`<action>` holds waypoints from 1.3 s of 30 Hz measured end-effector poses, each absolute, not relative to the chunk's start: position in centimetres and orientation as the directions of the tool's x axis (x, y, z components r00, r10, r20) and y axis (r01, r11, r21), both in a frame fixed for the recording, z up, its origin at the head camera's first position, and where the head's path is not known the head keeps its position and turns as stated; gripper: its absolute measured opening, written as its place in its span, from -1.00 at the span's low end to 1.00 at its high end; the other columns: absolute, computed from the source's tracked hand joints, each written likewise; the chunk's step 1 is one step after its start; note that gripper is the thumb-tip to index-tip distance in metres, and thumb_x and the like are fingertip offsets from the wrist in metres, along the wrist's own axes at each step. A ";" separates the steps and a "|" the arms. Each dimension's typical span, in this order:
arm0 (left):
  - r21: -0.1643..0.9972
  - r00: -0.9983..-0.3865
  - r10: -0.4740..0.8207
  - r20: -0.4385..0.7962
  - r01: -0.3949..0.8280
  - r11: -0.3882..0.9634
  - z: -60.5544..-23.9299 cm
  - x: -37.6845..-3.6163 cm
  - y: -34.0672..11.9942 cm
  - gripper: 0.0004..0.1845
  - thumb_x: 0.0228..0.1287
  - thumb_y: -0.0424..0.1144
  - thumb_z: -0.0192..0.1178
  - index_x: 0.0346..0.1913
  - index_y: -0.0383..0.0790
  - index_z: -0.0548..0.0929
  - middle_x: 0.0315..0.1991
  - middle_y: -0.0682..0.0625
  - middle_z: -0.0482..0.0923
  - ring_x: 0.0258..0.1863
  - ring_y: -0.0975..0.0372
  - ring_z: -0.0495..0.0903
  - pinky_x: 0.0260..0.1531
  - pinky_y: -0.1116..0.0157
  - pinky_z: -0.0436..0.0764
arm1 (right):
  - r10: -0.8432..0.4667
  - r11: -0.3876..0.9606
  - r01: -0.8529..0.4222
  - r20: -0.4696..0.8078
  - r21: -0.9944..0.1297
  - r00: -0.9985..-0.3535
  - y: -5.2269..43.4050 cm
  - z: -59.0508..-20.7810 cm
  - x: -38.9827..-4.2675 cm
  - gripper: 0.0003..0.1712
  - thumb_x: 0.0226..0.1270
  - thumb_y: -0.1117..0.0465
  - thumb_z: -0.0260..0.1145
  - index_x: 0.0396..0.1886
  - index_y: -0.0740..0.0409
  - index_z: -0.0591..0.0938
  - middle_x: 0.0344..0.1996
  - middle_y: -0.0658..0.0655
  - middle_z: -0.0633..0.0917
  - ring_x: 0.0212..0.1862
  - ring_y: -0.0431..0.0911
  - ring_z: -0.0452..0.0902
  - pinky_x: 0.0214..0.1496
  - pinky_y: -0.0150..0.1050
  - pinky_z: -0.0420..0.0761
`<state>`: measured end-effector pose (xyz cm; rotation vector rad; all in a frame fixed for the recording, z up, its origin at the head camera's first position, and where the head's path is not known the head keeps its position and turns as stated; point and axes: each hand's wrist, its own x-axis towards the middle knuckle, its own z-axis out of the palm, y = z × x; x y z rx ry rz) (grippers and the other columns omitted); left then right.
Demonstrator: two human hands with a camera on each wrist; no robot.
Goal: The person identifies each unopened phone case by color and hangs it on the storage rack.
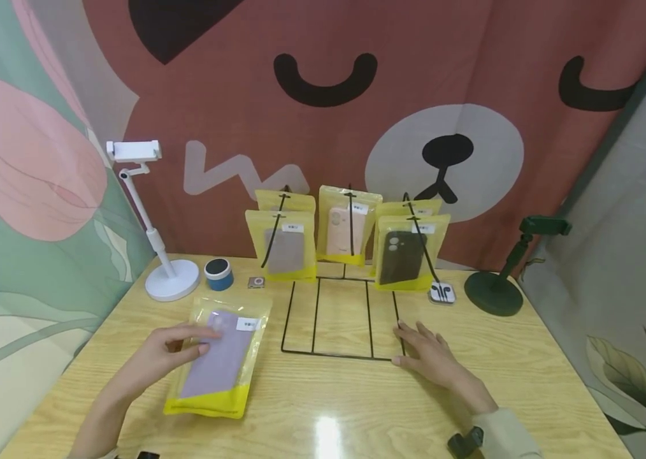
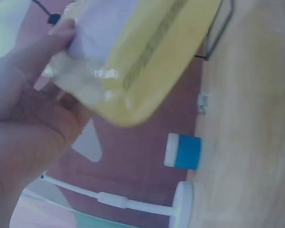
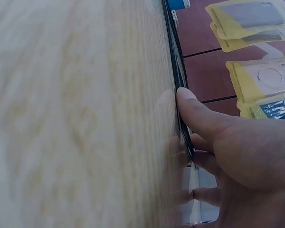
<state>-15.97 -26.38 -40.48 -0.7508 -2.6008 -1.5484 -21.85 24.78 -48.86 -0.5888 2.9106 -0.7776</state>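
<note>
From the head view, a phone case packet [image 1: 218, 363] is pinched at its upper edge by the left hand [image 1: 171, 349], lying on the surface [image 1: 472, 395]. The right hand [image 1: 432, 357] is laid flat, fingers straight, on the wire rack [image 1: 329, 319], apparently steadying it. At the left wrist, clear plastic with yellow edging is seen. At the right wrist, fingertips [image 3: 187, 97] are pressed on the wire.

The counter [image 1: 472, 395] is pale wood grain with a glossy finish that mirrors a lamp. The pouch [image 1: 216, 363] under the left hand [image 1: 171, 354] is clear, shiny plastic film with a yellow band, holding a matt lilac phone case [image 1: 222, 357]. The rack [image 1: 340, 319] looks like thin black wire. The backdrop [image 1: 323, 127] is printed cloth. The white stand [image 1: 157, 255] looks like smooth plastic.
</note>
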 end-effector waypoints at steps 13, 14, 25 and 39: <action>0.788 -0.776 0.477 0.412 0.566 0.241 -36.2 -14.9 -23.5 -0.61 0.17 -0.55 0.25 0.03 -0.14 0.71 -0.20 0.10 0.65 -0.43 0.34 0.40 -0.54 0.38 0.50 | -0.374 0.804 -0.341 0.031 -0.487 -0.927 24.8 -48.6 -21.9 -0.21 0.27 -0.11 0.30 0.37 0.21 0.38 0.43 0.24 0.26 0.43 0.39 -0.06 0.26 0.51 -0.11; 0.788 -0.771 0.477 0.422 0.572 0.228 -35.9 -15.2 -23.1 -0.60 0.16 -0.55 0.26 0.04 -0.15 0.71 -0.20 0.07 0.65 -0.44 0.33 0.39 -0.56 0.37 0.49 | -0.373 0.804 -0.342 0.034 -0.487 -0.927 24.9 -48.6 -21.9 -0.22 0.27 -0.11 0.31 0.37 0.21 0.38 0.42 0.24 0.27 0.43 0.39 -0.05 0.25 0.51 -0.11; 0.811 -0.798 0.455 0.396 0.536 0.235 -35.9 -17.7 -21.5 -0.64 0.20 -0.47 0.27 0.05 -0.13 0.70 -0.41 0.07 0.50 -0.55 0.24 0.30 -0.63 0.29 0.37 | -0.387 0.795 -0.355 0.039 -0.492 -0.921 24.9 -48.8 -21.7 -0.21 0.27 -0.12 0.30 0.37 0.22 0.38 0.42 0.24 0.27 0.43 0.40 -0.05 0.25 0.51 -0.11; 0.856 -0.842 0.455 0.289 0.441 0.272 -36.9 -19.7 -21.2 -0.66 0.28 -0.35 0.25 0.11 -0.13 0.67 -0.09 0.08 0.64 -0.42 0.26 0.40 -0.48 0.35 0.48 | -0.388 0.793 -0.357 0.043 -0.493 -0.921 24.8 -49.1 -21.8 -0.22 0.26 -0.10 0.32 0.37 0.21 0.38 0.42 0.24 0.27 0.43 0.40 -0.04 0.24 0.52 -0.10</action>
